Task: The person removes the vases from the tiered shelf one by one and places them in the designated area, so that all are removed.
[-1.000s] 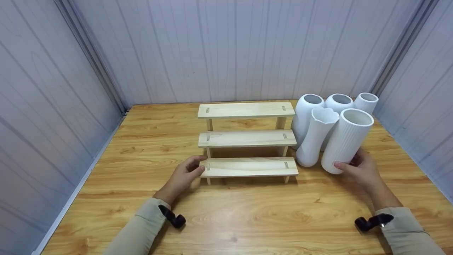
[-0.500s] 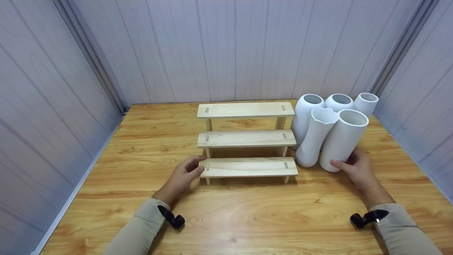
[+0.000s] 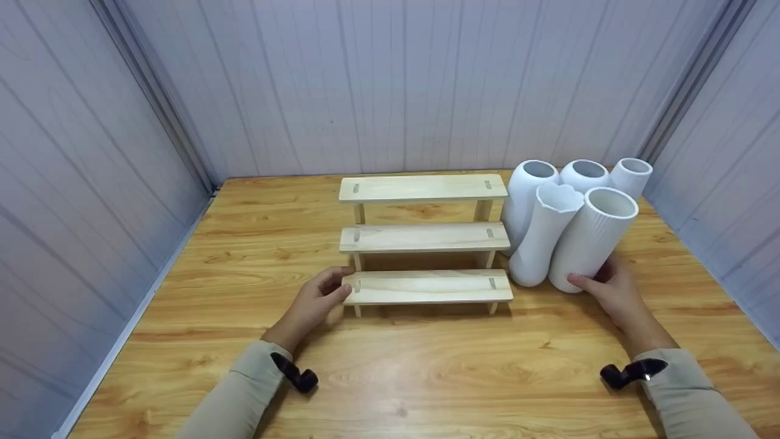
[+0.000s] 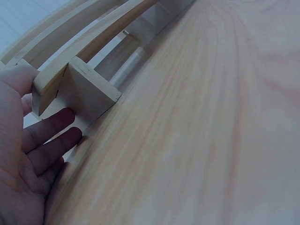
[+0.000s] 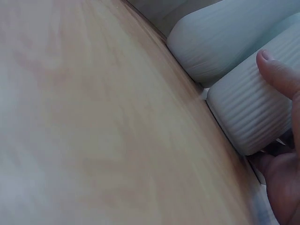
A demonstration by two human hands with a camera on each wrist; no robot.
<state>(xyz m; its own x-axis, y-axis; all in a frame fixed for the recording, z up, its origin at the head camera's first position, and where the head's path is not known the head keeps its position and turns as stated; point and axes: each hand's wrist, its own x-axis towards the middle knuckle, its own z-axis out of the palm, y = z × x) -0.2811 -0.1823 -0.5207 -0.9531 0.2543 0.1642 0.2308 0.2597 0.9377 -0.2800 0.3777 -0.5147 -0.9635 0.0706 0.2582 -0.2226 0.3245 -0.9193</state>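
While the left hand steadies the shelf, the right hand grips a vase.
Left fingers curl round the lowest step's end (table's middle); the ribbed vase tilts, touching another vase.

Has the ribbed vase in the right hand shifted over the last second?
Yes. The ribbed vase, held by the right hand, has slid slightly left and away, closer to the wavy-rimmed vase, which has stayed put.
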